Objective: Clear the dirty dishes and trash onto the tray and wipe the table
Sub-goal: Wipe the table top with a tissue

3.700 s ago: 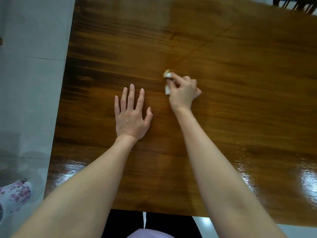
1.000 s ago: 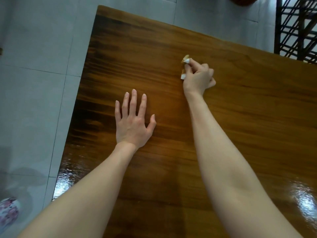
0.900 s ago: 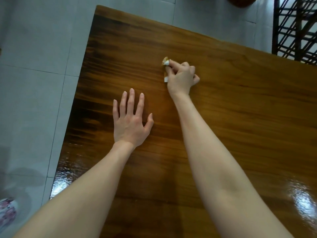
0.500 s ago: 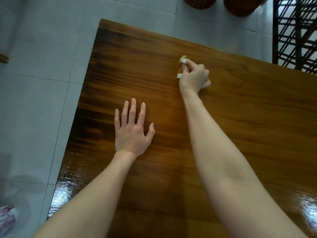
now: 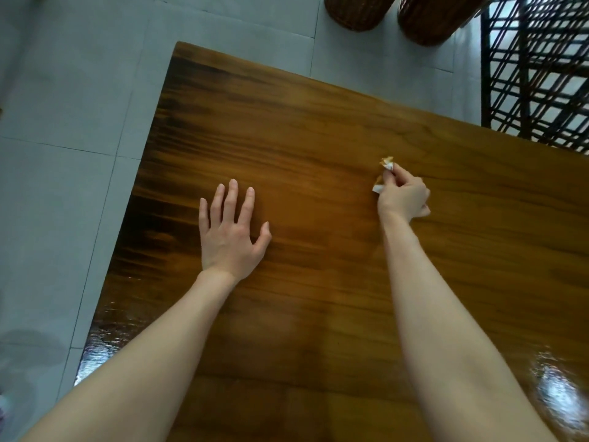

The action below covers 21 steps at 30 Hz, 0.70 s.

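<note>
Right hand point(image 5: 403, 199) first: its fingers are curled round a small crumpled tissue wad point(image 5: 378, 188), white with yellow-brown stains, and they press it down on the wooden table point(image 5: 302, 138) toward the far right of the top. My left hand point(image 5: 231, 231) lies palm down on the wood nearer the left edge, fingers straight and spread, holding nothing. I read it as a brace.

From my end this looks like the wiping part of the job. No dishes and no tray are in view.

I judge the wad to be almost weightless and soft. It will flatten under pressure and may tear or shed bits if damp. Two loose corners stick out, one past the fingertips and one by the thumb. I would bunch the whole wad under the fingertips, not pinch a corner, so it cannot unfold or slip out mid-stroke. The tabletop is glossy, with glare on its near part, so I expect the paper to slide easily.

Two wicker baskets point(image 5: 360, 11) stand on the tiled floor point(image 5: 63, 122) beyond the far edge. A dark lattice frame point(image 5: 541, 68) sits at the upper right.
</note>
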Available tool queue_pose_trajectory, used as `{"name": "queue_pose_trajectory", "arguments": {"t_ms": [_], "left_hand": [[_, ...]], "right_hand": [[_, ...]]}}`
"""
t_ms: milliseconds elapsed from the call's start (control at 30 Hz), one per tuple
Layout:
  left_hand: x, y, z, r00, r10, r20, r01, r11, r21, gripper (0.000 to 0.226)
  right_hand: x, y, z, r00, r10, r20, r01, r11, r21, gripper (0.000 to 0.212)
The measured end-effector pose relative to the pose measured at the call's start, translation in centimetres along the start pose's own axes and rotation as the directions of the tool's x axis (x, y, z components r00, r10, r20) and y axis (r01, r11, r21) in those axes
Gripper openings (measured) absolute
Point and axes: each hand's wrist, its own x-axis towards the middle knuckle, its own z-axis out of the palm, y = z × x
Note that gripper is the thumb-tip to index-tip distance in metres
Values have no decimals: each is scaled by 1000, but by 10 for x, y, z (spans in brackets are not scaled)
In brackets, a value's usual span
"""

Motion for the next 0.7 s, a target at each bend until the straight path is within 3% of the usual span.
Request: {"name": "queue_pose_trajectory", "arguments": {"t_ms": [100,167,233,333,533,700], "left_hand": [[7,19,-1,1000,-18,-17,17,999,-30,66],[16,41,2,999,46,-5,-47,999,-28,66],[26,58,6,996,91,12,-91,995,-29,67],[40,72,16,995,93,27,-93,996,-8,68],[41,73,20,996,91,-6,-90,995,36,68],[41,74,17,997,80,16,-81,997,15,68]], "right_hand": [[-25,-3,14,988,-119,95,120,993,4,26],[-49,-3,25,948,-260,186,267,964,-14,26],[-55,0,25,930,-311,198,322,946,-25,26],[-20,11,8,961,-257,107,263,964,-46,26],[54,13,-18,999,-7,-52,8,1000,29,26],[22,5,3,976,-192,100,188,981,52,25]]}}
